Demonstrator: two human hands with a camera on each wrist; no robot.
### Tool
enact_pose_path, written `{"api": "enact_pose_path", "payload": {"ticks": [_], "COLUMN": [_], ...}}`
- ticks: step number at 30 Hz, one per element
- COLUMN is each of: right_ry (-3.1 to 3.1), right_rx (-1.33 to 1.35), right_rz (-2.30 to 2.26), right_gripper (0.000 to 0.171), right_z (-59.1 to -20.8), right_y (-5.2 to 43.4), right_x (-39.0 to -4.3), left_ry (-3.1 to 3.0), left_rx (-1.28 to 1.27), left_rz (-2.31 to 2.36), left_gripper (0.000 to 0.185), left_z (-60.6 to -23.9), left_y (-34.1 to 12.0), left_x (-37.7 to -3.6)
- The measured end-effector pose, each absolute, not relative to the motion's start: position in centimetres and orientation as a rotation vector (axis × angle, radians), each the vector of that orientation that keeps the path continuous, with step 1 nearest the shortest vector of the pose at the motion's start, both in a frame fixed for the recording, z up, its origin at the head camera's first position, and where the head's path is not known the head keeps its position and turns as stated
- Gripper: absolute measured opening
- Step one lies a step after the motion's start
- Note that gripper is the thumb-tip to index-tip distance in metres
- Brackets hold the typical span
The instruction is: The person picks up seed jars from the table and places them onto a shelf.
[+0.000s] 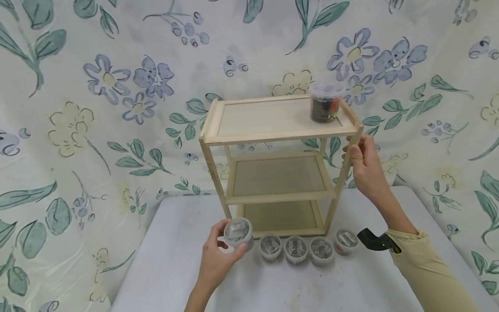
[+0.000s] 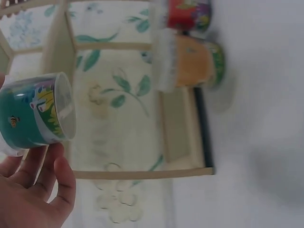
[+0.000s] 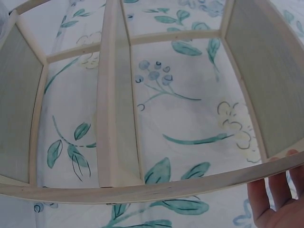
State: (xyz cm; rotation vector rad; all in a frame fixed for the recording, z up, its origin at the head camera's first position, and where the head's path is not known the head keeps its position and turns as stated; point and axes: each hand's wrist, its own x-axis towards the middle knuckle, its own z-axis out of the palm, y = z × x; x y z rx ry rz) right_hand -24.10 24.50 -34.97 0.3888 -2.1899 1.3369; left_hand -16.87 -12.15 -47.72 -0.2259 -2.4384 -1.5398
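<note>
My left hand [image 1: 222, 255] grips a small round tub with a clear lid [image 1: 238, 232], lifted at the lower left front of a wooden three-tier shelf [image 1: 273, 197]. In the left wrist view that tub [image 2: 33, 111] shows a teal label with a bee on it. With my right hand [image 1: 366, 167] I hold the shelf's right front post near the top; in the right wrist view the fingers [image 3: 280, 187] curl at the wooden post [image 3: 190, 183]. On the top tier, at the right, stands a clear-rimmed tub [image 1: 325, 104] with a dark and red label.
Several lidded tubs [image 1: 296, 249] stand in a row on the white table [image 1: 175, 242] before the bottom tier. Left wrist view: an orange-labelled tub [image 2: 192, 59] is beside a red one [image 2: 187, 14]. A floral sheet [image 1: 136, 151] hangs behind. A black strap mount [image 1: 376, 240] sits on the right wrist.
</note>
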Motion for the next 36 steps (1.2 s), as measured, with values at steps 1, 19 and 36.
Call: {"api": "enact_pose_path", "payload": {"ticks": [1, 19, 36], "right_ry": [-2.187, -2.169, -2.186], "right_rx": [0.390, 0.399, 0.387], "right_rz": [1.339, 1.324, 1.310], "right_gripper": [0.041, 0.040, 0.040], "right_z": [-35.0, -34.8, -34.8], "right_y": [24.5, 24.2, 24.2], "right_x": [-24.1, -24.0, -23.8], "left_ry": [-2.430, -2.347, -2.294], "left_rx": [-0.249, -0.550, -0.667], "left_rz": [-1.532, -1.364, -1.346], "left_gripper": [0.067, 0.065, 0.062], "left_z": [-47.2, -36.9, -27.1], "left_y": [-12.1, -11.2, -10.6], "left_x": [-16.8, -17.0, -19.7]}}
